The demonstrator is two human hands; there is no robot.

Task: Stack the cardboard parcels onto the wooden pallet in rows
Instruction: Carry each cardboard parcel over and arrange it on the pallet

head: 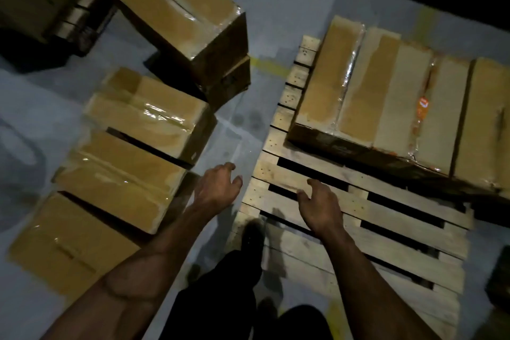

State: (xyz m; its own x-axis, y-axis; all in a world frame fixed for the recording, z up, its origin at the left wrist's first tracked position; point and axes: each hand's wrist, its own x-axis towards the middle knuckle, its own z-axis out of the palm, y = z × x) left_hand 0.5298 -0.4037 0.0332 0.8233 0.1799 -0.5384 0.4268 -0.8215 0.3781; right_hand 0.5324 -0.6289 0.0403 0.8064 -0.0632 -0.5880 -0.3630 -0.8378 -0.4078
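- Closest to my view are my two bare forearms, reaching forward and down over my dark trouser legs and one dark shoe [252, 232] on the grey floor [276, 3].
- My left hand [216, 186] hovers over the floor just off the pallet's left edge, palm down, fingers loosely spread and slightly bent, holding nothing.
- My right hand [320, 207] hangs over the near-left part of the wooden pallet [386, 232], fingers relaxed and parted, also holding nothing; I cannot tell whether it touches the slats.
- The pallet's near slats are bare, pale wood with dark gaps between them.
- Along the pallet's far edge sits a row of cardboard parcels [386, 96], long, brown, side by side and touching, glossy tape on their seams and an orange label on one.
- More parcels wait on the floor to the left of the pallet: a line of three taped parcels [124, 174] near my left arm, and beyond them a stacked pair [187, 16], the top one skewed on the lower.
- Yellow floor marking [271, 66] runs past the pallet's far-left corner.
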